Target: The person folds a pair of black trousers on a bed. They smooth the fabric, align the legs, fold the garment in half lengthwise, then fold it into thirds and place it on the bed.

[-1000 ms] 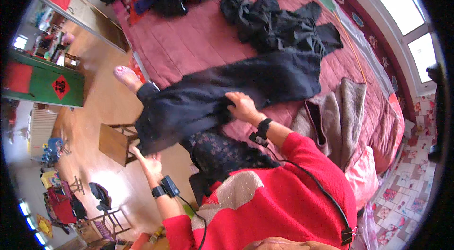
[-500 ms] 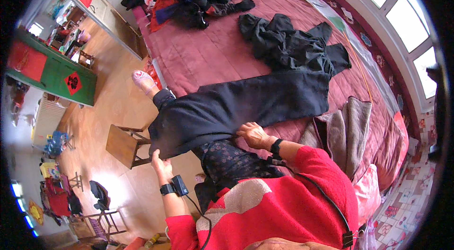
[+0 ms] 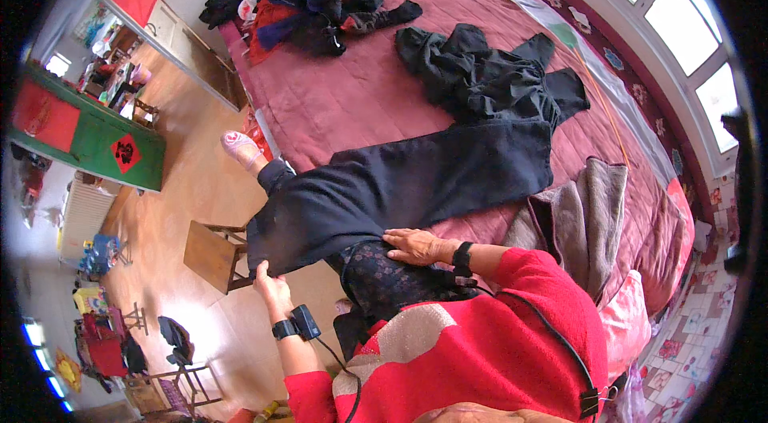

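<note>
A pair of dark navy trousers (image 3: 448,169) stretches from the bed across my lap, with one end hanging over my leg at the left. My left hand (image 3: 274,291) pinches that end by its lower corner. Lying palm down, fingers stretched, my right hand (image 3: 416,247) touches the near edge of the cloth above my flowered dark trousers (image 3: 376,271). Beyond the far end of the navy cloth, a crumpled black garment (image 3: 496,75) lies on the bed. Its underside is hidden.
The pink quilted bed (image 3: 320,107) carries a heap of mixed clothes (image 3: 320,7) at its far left and a folded grey-brown cloth (image 3: 588,215) near my right arm. A wooden stool (image 3: 212,256) stands on the floor at the left. Windows (image 3: 680,23) line the right side.
My right hand has slid left and slightly down along the near edge of the trousers, its fingers flattening. The left hand keeps its pinch on the corner, almost still.
</note>
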Demonstrator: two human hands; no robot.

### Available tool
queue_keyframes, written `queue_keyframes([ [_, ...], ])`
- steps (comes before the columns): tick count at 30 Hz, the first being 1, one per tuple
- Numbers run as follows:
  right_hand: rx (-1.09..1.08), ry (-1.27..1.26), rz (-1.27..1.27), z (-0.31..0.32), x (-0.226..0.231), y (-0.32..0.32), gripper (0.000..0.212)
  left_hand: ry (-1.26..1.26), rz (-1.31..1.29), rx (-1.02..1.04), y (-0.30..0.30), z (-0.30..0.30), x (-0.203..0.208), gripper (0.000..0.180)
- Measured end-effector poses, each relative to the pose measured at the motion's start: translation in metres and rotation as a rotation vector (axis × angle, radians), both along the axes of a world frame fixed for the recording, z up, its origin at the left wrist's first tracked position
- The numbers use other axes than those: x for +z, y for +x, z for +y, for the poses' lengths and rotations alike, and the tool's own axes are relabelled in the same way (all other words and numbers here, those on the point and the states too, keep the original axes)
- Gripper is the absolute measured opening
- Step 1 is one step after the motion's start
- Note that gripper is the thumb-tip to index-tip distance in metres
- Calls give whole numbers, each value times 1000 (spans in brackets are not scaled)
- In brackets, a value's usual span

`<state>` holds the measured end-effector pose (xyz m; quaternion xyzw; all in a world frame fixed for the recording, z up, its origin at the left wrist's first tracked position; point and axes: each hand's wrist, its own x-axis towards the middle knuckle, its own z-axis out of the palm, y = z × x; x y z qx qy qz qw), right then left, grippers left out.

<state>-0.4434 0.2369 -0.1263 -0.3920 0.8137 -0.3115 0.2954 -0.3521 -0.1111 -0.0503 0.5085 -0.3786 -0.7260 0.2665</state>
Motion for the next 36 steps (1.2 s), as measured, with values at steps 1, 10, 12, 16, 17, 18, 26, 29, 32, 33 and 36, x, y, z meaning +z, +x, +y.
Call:
queue_keyframes([
  [1, -18, -76, -29, 6, 5, -1, 65, -63, 50, -55, -1, 2, 3, 41],
  [10, -134, -594, 174, -95, 81, -18, 83, -539, 119, -256, -20, 29, 43, 37],
  [12, -129, -684, 133, -131, 101, -14, 94, -637, -34, -340, -25, 37, 48, 33],
  [16, -241, -683, -215, -155, 126, -8, 112, -999, -260, -572, -30, 49, 52, 30],
  [17, -254, -668, -235, -153, 128, -10, 113, -1114, -296, -628, -31, 54, 52, 25],
  [18, -296, -678, -305, -149, 130, -14, 112, -1178, -199, -696, -34, 60, 51, 24],
  [26, -819, -997, -543, -86, 128, -47, 29, -1558, 53, -1131, -62, 156, 63, 60],
  [29, -983, -987, -443, -27, 125, -65, 21, -1391, 221, -1292, -69, 177, 77, 56],
  [32, -1079, -1079, -168, 64, 123, -79, 21, -1245, 213, -1307, -72, 173, 79, 52],
  [33, -1101, -1188, -70, 97, 121, -76, 23, -1151, 193, -1297, -71, 167, 76, 51],
  [36, -1350, -1444, -398, 194, 100, -71, 28, -898, 186, -1213, -75, 146, 58, 45],
])
